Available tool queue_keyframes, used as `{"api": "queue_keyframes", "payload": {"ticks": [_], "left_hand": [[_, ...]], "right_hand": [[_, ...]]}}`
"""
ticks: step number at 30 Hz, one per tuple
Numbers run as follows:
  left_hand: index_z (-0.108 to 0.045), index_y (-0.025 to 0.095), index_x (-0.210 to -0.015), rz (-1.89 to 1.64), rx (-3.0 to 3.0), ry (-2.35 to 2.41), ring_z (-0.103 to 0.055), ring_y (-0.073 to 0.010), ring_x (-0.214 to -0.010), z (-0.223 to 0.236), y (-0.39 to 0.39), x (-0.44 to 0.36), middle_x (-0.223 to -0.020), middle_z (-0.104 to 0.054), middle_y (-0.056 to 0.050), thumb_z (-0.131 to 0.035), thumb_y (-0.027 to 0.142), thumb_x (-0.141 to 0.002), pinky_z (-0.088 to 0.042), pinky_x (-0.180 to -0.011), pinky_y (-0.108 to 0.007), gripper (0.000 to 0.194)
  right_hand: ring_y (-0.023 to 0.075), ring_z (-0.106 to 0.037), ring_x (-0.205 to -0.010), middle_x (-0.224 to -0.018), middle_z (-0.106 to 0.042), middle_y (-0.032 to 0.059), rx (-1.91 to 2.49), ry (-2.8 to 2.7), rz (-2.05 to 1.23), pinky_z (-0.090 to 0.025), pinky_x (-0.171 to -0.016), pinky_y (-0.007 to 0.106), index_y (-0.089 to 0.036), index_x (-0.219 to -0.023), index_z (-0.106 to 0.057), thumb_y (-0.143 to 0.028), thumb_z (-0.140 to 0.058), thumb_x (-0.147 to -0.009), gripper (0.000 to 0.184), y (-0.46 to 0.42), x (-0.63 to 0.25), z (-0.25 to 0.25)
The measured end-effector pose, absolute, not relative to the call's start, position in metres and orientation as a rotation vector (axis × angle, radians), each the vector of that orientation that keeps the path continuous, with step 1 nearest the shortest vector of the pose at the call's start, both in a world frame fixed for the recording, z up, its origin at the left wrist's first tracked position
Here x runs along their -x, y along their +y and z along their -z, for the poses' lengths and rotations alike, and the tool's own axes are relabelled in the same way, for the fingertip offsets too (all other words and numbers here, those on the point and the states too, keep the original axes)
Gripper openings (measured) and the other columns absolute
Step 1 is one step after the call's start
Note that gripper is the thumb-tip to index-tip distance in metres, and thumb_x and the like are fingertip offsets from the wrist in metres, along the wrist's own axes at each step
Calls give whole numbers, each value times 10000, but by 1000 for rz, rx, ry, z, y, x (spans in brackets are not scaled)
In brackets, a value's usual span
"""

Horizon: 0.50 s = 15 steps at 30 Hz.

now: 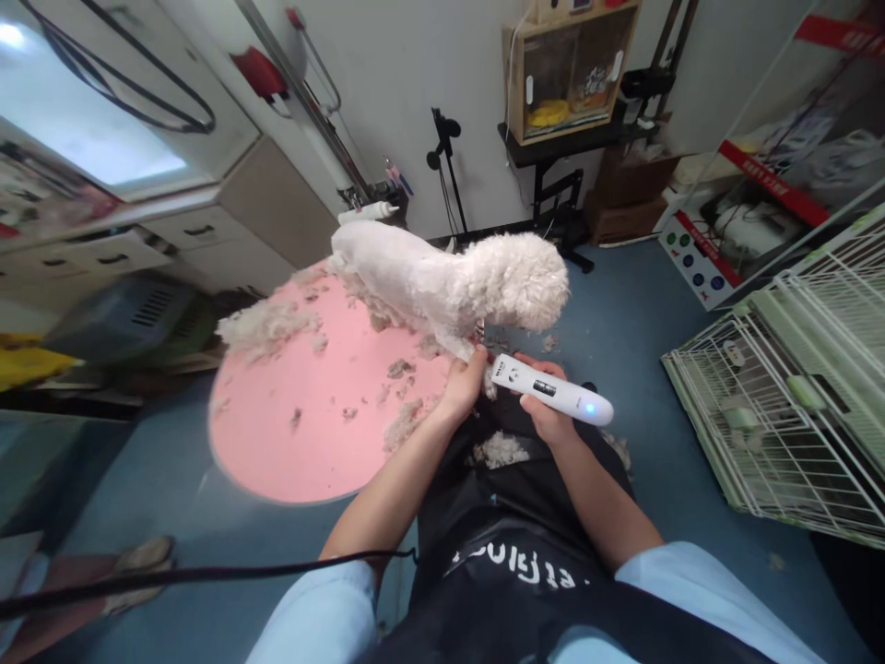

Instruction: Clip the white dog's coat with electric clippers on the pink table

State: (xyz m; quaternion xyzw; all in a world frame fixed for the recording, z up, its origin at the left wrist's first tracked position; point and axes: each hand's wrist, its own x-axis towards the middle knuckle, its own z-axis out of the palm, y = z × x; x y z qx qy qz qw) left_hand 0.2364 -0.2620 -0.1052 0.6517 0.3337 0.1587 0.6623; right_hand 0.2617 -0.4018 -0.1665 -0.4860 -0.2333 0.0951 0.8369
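A white dog stands on a round pink grooming table, its body clipped short and its head still fluffy. My left hand is closed around the lower part of one of its front legs. In my right hand lies a white hair clipper with a blue light glowing near its end. The clipper's head points left, close to my left fingers and the dog's paw. The paw itself is mostly hidden by my left hand.
Clumps of cut fur lie on the table, and more fur rests on my black apron. A wire cage stands at the right. Behind the dog are a metal grooming post and a wooden case. Another person's shoes show at lower left.
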Motion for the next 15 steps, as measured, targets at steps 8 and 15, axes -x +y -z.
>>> {"api": "queue_keyframes", "payload": {"ticks": [8,15], "left_hand": [[-664,182,-761,-147,-1572,553,-552,-160,-597,107,-252,-235,-660,-642,-25,-606,650,-768,-431,-566,-272,471],[-641,174,-712,-176,-1557,468,-520,-137,-574,113,-252,-239,-633,-606,-2,-714,549,-682,-392,-528,-251,383]], "right_hand": [[299,-613,-1219,-1303,-620,109,1194,-543,22,-536,-967,503,-277,-1117,-513,-468,-740,-795,439,-412,-245,162],[289,-610,-1238,-1348,-609,123,1341,-717,73,-550,-962,468,-269,-1184,-527,-300,-723,-804,429,-429,-229,154]]}}
